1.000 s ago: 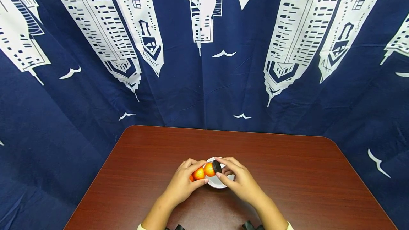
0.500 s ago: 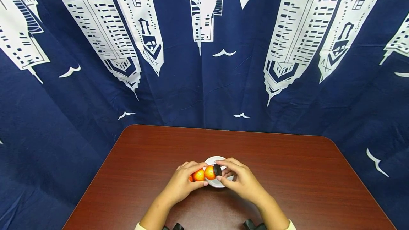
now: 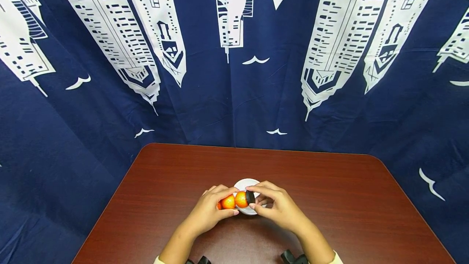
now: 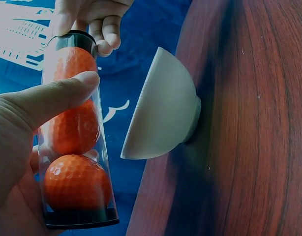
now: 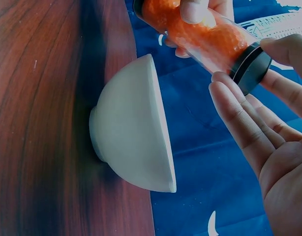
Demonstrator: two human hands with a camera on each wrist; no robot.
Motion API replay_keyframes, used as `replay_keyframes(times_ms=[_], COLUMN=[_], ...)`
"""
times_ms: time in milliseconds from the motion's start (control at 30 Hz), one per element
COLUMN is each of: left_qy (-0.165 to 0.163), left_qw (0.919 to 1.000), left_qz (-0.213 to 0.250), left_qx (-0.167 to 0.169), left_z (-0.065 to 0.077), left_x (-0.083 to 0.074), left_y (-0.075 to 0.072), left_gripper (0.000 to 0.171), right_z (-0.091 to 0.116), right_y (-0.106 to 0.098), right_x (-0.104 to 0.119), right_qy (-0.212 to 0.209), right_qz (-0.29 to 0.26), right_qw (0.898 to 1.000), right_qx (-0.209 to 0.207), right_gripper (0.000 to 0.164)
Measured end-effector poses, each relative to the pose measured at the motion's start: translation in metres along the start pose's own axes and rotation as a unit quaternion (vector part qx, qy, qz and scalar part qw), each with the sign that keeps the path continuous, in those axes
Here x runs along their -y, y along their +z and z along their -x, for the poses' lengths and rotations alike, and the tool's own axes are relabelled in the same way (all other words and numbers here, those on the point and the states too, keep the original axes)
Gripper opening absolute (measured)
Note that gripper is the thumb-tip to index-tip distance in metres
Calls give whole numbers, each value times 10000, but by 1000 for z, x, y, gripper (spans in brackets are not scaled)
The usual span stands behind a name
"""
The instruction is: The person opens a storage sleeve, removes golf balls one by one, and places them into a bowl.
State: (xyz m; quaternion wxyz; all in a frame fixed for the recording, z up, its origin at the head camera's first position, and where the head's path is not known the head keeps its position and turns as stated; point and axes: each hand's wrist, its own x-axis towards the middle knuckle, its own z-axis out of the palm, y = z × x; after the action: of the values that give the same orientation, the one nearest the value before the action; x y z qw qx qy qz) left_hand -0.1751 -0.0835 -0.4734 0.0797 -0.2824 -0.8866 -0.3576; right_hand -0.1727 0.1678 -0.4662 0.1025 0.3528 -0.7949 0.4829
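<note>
A clear plastic tube (image 4: 103,147) holds three orange golf balls (image 4: 77,182) and has a black cap at each end. My left hand (image 3: 207,209) grips it round the middle, with the thumb across the front. At the right end, my right hand (image 3: 280,207) pinches the black cap (image 5: 252,69) between thumb and fingers. The cap sits at the tube's end; whether it is loosened I cannot tell. Below the tube stands a white bowl (image 3: 246,183), partly hidden by the hands in the head view and seen from its side in both wrist views (image 5: 134,128).
The bowl rests on a reddish-brown wooden table (image 3: 329,199). Behind the table hangs a dark blue cloth (image 3: 205,105) printed with white buildings and birds. Dark objects (image 3: 293,258) show beside the forearms at the bottom edge.
The capped end of the tube has dipped slightly toward me, and my right hand has moved down with it. My left hand keeps its grip almost unmoved. The bowl stays in place.
</note>
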Motion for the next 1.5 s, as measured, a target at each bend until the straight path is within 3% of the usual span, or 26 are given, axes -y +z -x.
replay_keyframes(times_ms=[267,933,1133,1500], left_qy=[33,-16,113,46], left_qw=[9997,9994,9988,9983], left_qz=[160,348,465,525], left_qx=[183,36,89,263], left_z=[1,-2,-2,1], left_x=[1,-1,0,1], left_y=[0,-1,-3,-1], left_gripper=[49,51,50,49], right_z=[1,-2,-1,1], right_y=[-4,-4,-7,-8], right_x=[1,5,4,1], right_qy=[47,304,249,369], right_qz=[-123,-229,-424,-816], right_qw=[9997,9993,9987,9953], right_qx=[195,3,140,375], right_gripper=[38,37,37,37])
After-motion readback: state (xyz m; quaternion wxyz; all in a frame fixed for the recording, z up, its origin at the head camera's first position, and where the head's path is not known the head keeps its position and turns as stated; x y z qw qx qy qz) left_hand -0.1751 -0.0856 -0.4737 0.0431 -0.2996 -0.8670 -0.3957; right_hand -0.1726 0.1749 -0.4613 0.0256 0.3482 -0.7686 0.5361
